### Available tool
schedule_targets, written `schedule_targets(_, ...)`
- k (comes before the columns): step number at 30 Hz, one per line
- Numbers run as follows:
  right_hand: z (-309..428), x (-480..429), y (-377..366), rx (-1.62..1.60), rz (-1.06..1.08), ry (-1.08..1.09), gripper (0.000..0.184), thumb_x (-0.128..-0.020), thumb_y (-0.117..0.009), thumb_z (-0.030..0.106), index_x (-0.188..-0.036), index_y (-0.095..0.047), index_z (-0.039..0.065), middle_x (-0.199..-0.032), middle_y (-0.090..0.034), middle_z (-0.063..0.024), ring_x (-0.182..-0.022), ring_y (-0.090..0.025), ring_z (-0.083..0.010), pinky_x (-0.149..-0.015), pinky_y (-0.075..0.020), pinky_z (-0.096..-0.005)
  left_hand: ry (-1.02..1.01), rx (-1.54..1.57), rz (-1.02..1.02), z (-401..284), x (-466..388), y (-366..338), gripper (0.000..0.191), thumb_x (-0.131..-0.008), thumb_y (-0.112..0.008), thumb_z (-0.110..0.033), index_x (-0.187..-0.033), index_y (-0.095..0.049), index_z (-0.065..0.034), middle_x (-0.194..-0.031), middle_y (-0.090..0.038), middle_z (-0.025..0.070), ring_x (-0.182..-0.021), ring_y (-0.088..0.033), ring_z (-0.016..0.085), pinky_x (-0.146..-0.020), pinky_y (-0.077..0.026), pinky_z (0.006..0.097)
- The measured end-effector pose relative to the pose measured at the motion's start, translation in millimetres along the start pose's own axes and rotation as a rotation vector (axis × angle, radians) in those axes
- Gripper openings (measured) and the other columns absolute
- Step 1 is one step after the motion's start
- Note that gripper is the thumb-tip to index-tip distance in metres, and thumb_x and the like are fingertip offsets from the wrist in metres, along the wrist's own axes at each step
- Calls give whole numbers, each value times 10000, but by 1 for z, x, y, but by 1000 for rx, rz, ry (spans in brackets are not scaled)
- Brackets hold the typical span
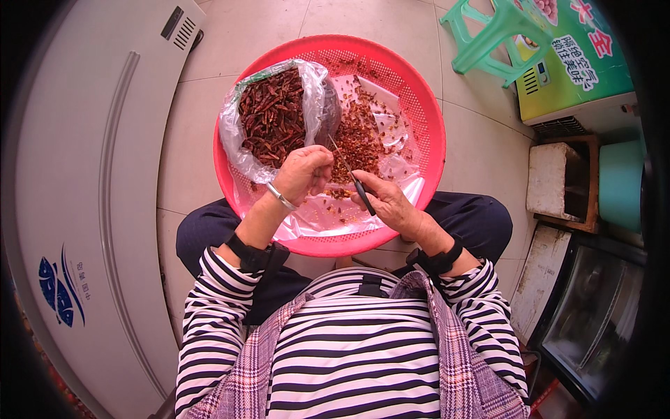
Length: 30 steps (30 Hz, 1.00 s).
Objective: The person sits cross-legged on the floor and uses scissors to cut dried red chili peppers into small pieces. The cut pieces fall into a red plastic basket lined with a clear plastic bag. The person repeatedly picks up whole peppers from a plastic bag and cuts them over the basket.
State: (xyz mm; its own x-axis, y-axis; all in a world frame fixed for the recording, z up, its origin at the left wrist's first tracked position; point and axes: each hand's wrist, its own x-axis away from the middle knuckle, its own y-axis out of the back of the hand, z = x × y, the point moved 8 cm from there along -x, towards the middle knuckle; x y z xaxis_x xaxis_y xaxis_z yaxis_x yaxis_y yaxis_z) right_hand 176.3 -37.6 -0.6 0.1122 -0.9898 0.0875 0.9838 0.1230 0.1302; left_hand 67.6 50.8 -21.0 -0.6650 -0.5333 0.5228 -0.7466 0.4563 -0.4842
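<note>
My right hand (386, 201) grips a black-handled cutting tool (361, 193), seemingly scissors seen edge-on, its thin metal blade pointing up and left. Beside the blade, my left hand (306, 170) has its thumb and fingers drawn together; whether something small is pinched there cannot be made out. Both hands are over a red plastic basket (438, 141) with perforated sides. Whole dried red chillies (272, 118) fill an open clear plastic bag (230, 125) in the basket's left part. Cut chilli pieces and seeds (361, 139) lie heaped on a plastic sheet (403, 183) to the right.
The basket rests at my knees above a tiled floor (241, 31). A white chest freezer (78, 173) stands along my left. At right are a green plastic stool (497, 39), a green-yellow cabinet (581, 68), a wooden box (557, 180), a teal tub (620, 186) and a glass-fronted case (591, 314).
</note>
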Motion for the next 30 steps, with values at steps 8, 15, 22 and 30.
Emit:
schedule_targets(8, 2, -1, 1, 33, -20, 44, 392, -856, -568, 89, -1216, -443, -5, -821, -492, -20, -703, -498, -93, -633, -428, -223, 32, 38, -25, 0, 1, -1, 123, -823, -516, -132, -725, -536, -61, -581, -505, 10, -423, -467, 86, -346, -324, 211)
schedule_targets(15, 3, 0, 2, -50, -37, 26, 388, -854, -572, 89, -1211, -449, -3, -836, -507, -19, -710, -500, -96, -648, -436, -223, 40, 37, -17, 1, 2, -2, 120, -817, -513, -128, -722, -535, -58, -584, -502, 12, -425, -470, 91, -349, -327, 213)
schedule_targets(22, 3, 0, 3, 32, -52, 56, 389, -840, -587, 83, -1197, -460, -4, -811, -502, -31, -729, -492, -105, -658, -428, -241, 20, 60, -19, 0, 2, 0, 117, -818, -513, -132, -735, -540, -53, -587, -502, 13, -424, -473, 93, -346, -330, 217)
schedule_targets(30, 0, 0, 2, 13, -44, 47, 384, -849, -574, 88, -1204, -455, 1, -788, -504, -27, -701, -500, -101, -630, -430, -241, 17, 25, -6, 2, 1, -1, 130, -823, -510, -137, -727, -534, -52, -586, -498, 16, -426, -475, 93, -346, -331, 217)
